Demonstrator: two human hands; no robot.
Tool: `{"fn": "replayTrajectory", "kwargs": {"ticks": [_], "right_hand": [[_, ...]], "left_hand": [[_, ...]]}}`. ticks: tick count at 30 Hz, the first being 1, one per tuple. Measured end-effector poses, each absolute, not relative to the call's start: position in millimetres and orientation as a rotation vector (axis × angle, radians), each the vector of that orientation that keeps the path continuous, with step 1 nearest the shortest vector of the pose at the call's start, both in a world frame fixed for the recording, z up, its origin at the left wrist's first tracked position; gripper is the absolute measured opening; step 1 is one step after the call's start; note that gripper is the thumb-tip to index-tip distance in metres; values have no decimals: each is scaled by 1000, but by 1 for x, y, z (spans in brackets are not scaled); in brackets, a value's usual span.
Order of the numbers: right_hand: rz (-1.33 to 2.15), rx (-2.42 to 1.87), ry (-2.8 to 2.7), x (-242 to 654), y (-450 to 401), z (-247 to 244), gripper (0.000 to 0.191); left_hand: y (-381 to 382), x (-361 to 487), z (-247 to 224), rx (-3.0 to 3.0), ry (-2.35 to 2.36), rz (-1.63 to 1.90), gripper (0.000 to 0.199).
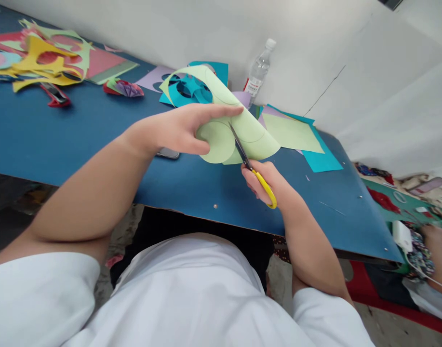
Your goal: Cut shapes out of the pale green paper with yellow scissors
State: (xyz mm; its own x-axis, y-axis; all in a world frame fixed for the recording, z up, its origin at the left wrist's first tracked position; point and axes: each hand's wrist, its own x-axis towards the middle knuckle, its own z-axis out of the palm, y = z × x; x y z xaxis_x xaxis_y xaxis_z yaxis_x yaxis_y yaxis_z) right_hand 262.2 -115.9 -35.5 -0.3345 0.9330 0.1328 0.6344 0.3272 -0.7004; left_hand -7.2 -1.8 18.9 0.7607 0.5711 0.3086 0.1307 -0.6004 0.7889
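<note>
A pale green paper sheet [255, 132] with drawn curved lines is raised over the blue table, its upper left part a cut-out loop. My left hand [180, 127] grips it from the left, forefinger stretched along the sheet and thumb bent over a rounded, partly cut piece [218, 141]. In my right hand [264, 180] are scissors [243, 153] with a yellow handle; the fingers wrap round the handle. The dark blades point up and left, their tips at the paper beside the rounded piece, just below my left forefinger.
On the blue table [90, 130], paper scraps [43, 58] and a stapler [56, 94] lie left. A bottle [259, 70] stands by the wall; coloured sheets [296, 132] lie right of it. A phone [168, 153] is partly under my left hand. Another person's arm [439, 255] shows far right.
</note>
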Motion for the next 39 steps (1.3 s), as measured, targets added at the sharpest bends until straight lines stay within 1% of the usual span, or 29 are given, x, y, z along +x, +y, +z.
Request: {"fn": "replayTrajectory", "kwargs": {"ticks": [6,10,12,13,17,19,23,28,32,34,37,39], "right_hand": [[763,-1331,-2085,260,-118,-31,29],[783,-1317,-2094,259,-118,-29,27],[785,-1310,-2100,259,-118,-29,26],[785,-1306,-2103,259,-118,-29,26],[792,-1299,-2108,259,-120,-27,26],[796,-1311,-2106,258,-121,-26,28],[808,-1326,-2115,258,-121,-25,28],[799,-1339,-2109,258,-120,-27,30],[781,-1353,-2113,258,-119,-27,34],[775,-1361,-2110,259,-119,-27,34],[749,-1386,-2058,261,-118,-29,38],[720,-1412,-1975,262,-116,-33,41]], "left_hand": [[1,-10,19,2149,518,629,98],[0,-9,24,2031,550,604,103],[-3,-7,28,1918,623,606,102],[-5,-6,30,1840,667,618,96],[-9,-3,36,1561,726,727,56],[-9,-3,37,1540,687,784,52],[-8,-5,36,1599,635,767,59],[-7,-5,36,1635,651,778,55],[-5,-8,35,1770,565,624,76],[-3,-10,33,1762,583,609,78],[0,-7,29,1772,638,725,78],[3,-2,23,1772,678,912,81]]}}
